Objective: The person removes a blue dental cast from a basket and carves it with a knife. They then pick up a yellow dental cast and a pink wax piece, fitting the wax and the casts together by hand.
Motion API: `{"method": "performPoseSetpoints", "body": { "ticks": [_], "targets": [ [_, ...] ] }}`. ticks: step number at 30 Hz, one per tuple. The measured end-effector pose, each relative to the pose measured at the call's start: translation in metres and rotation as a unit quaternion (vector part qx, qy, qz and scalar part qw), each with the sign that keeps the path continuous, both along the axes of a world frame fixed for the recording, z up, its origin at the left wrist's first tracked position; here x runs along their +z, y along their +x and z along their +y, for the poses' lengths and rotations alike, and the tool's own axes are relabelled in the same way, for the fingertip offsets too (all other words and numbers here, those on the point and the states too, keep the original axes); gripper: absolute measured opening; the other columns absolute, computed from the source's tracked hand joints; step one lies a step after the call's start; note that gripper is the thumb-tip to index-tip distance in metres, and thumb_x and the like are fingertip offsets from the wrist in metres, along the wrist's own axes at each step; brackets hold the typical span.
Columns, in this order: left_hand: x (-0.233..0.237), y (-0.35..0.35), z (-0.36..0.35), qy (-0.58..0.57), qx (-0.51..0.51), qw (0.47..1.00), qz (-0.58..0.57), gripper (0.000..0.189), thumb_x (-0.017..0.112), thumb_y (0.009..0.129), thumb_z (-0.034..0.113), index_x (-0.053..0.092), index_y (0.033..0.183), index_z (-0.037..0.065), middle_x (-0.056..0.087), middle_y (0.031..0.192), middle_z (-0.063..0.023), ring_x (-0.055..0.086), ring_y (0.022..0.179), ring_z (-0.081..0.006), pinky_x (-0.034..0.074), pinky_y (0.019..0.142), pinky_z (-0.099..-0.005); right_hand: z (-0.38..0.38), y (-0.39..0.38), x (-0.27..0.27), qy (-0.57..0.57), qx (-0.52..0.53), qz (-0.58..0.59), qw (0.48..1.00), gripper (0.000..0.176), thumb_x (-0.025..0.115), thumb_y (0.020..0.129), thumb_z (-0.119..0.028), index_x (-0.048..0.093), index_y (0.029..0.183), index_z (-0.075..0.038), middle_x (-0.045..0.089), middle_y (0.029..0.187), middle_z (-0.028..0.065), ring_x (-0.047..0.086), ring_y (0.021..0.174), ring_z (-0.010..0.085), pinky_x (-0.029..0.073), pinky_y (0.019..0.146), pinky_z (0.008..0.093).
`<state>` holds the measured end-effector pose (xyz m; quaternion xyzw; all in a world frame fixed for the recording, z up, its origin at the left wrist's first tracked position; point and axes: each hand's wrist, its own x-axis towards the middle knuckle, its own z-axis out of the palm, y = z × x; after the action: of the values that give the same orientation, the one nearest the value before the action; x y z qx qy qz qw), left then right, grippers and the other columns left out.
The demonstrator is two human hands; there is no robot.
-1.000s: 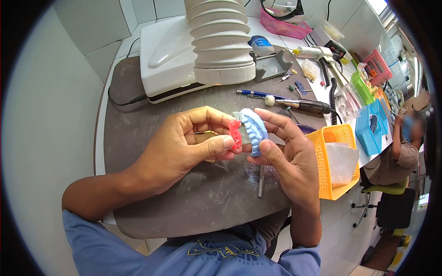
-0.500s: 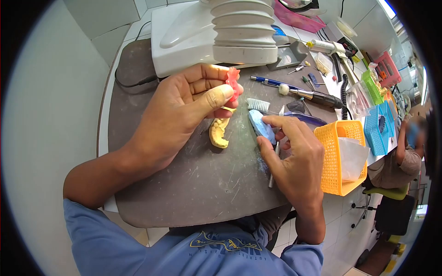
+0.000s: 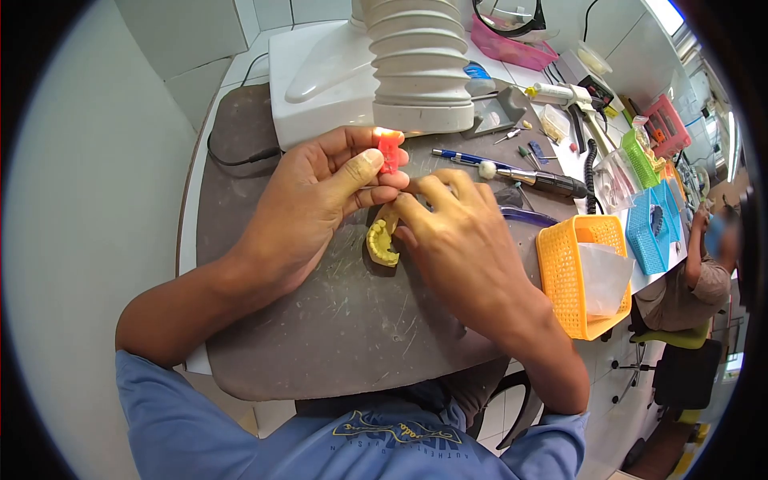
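My left hand (image 3: 340,176) pinches a small red-pink dental piece (image 3: 389,152) between thumb and fingers, just below the white suction hose. Close beside it is my right hand (image 3: 464,232), palm down with bent fingers, its fingertips near the left fingers. Whatever the right fingers hold is hidden under the hand. A yellow plaster dental model (image 3: 382,244) with a curved row of teeth lies on the grey bench board (image 3: 320,336) below both hands. The right thumb is right at the model's side.
A ribbed white suction hose (image 3: 422,76) hangs over the board's back. A blue pen (image 3: 464,158) and a handpiece (image 3: 552,181) lie behind my right hand. An orange basket (image 3: 558,268) stands to the right, and a seated person (image 3: 692,284) is farther right.
My right hand has left the blue block and moved left, next to my left hand and the plaster model. The red-pink piece is turned differently in my left fingers.
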<state>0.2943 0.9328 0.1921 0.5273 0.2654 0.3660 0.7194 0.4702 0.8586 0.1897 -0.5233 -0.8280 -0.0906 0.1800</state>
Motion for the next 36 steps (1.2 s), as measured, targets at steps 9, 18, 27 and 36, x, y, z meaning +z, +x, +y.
{"method": "performPoseSetpoints", "body": {
  "ticks": [9,18,27,36],
  "targets": [
    [0.002,0.000,-0.003,0.001,0.002,1.000,-0.009,0.030,0.059,0.101,0.019,0.056,0.124,0.000,0.062,0.115,-0.0087,0.063,0.101,-0.0126,0.050,0.091,-0.0267,-0.024,0.010,0.017,-0.092,-0.085,0.281,0.952,0.025,0.074,0.081,-0.007,0.059,0.101,-0.003,0.066,0.093,0.0099,0.065,0.078,0.0191,0.050,0.065,0.0338],
    [0.001,0.003,-0.009,0.049,-0.005,0.998,0.048,0.031,0.068,0.095,0.015,0.058,0.121,0.003,0.062,0.109,-0.0032,0.060,0.099,-0.0081,0.049,0.089,-0.0247,-0.046,0.015,0.012,-0.203,-0.009,0.474,0.857,0.027,0.068,0.083,0.009,0.054,0.103,-0.002,0.064,0.115,0.0131,0.065,0.103,0.0163,0.056,0.086,0.0278],
    [0.002,0.007,-0.014,0.110,0.001,0.992,0.058,0.036,0.071,0.090,0.006,0.057,0.123,0.001,0.060,0.104,-0.0011,0.056,0.094,-0.0061,0.048,0.087,-0.0215,-0.072,0.011,0.014,-0.099,-0.059,0.270,0.956,0.022,0.079,0.075,0.000,0.065,0.092,-0.002,0.068,0.090,0.0108,0.067,0.083,0.0240,0.053,0.071,0.0337],
    [-0.002,0.006,-0.014,0.119,-0.002,0.990,0.074,0.037,0.067,0.093,0.007,0.059,0.129,0.003,0.060,0.102,-0.0004,0.057,0.090,-0.0055,0.050,0.081,-0.0220,-0.075,0.008,0.022,-0.054,0.043,0.085,0.994,0.017,0.075,0.079,-0.014,0.069,0.094,-0.007,0.067,0.096,0.0043,0.063,0.093,0.0247,0.050,0.080,0.0386]
  ]
}}
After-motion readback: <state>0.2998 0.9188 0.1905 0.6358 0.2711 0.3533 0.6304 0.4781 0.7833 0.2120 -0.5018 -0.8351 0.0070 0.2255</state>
